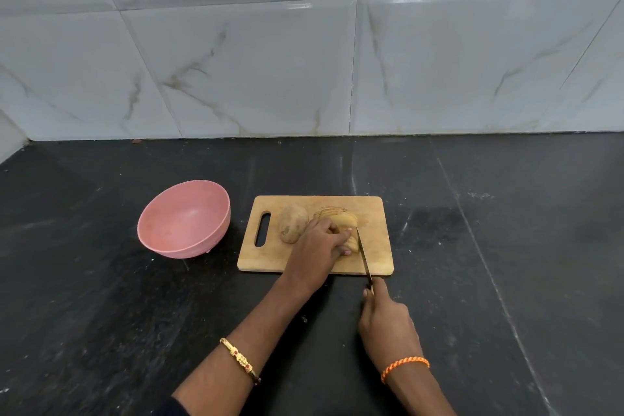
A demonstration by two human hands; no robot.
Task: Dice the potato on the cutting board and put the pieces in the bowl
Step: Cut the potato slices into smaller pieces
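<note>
Fingers (341, 236) of my left hand (317, 246) are curled over the sliced potato (341, 218), pinning it to the cutting board (378, 213), and the tips sit right beside the blade. My right hand (385, 317) is wrapped around the handle of the knife (364, 255), off the near edge of the board, with the blade running away from me along the right side of my left fingertips.

That closeness is the main risk, I think: if the blade drifts left or the slices shift under my grip, the edge could catch a fingertip. The potato is already cut into thin slices that lean on each other, so the stack may fan out or slide when I press, giving uneven dice.

A second, whole potato (293, 223) lies on the board just to the left of my left fingers, touching or nearly touching my hand; it could roll and nudge my grip. The pink bowl (184, 218) stands on the dark tabletop (506, 246) further left, well apart from the board and with no pieces in it, so carried pieces could drop across that gap.
</note>
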